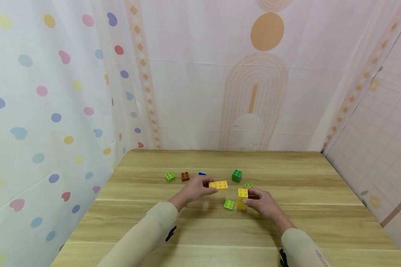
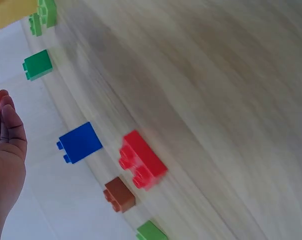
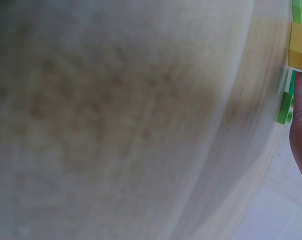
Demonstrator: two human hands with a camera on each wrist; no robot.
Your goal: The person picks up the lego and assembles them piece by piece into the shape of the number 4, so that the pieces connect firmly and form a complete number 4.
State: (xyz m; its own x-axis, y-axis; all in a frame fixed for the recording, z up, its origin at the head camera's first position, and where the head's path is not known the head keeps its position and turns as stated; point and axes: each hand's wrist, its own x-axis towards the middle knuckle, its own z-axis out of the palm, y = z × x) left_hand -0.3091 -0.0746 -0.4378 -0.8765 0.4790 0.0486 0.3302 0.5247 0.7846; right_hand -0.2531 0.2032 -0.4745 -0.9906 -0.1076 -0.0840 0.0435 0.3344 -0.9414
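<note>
In the head view my left hand (image 1: 197, 188) pinches the near end of a long yellow toy brick (image 1: 218, 184), held studs up above the table. My right hand (image 1: 264, 203) grips a tall yellow block (image 1: 242, 200) by its right side; whether it is one brick or several stacked, I cannot tell. Just left of that block lies a lime green brick (image 1: 228, 204), and another lime brick (image 1: 248, 185) is partly hidden behind the right hand. A red brick (image 2: 145, 162) appears in the left wrist view, mostly covered by my left hand in the head view.
Farther back on the wooden table (image 1: 287, 167) lie a dark green brick (image 1: 237, 175), a blue brick (image 1: 202, 174) partly behind the left hand, a brown brick (image 1: 185, 176) and a lime brick (image 1: 170, 177). Patterned curtains (image 1: 187, 92) hang along the table's back and sides.
</note>
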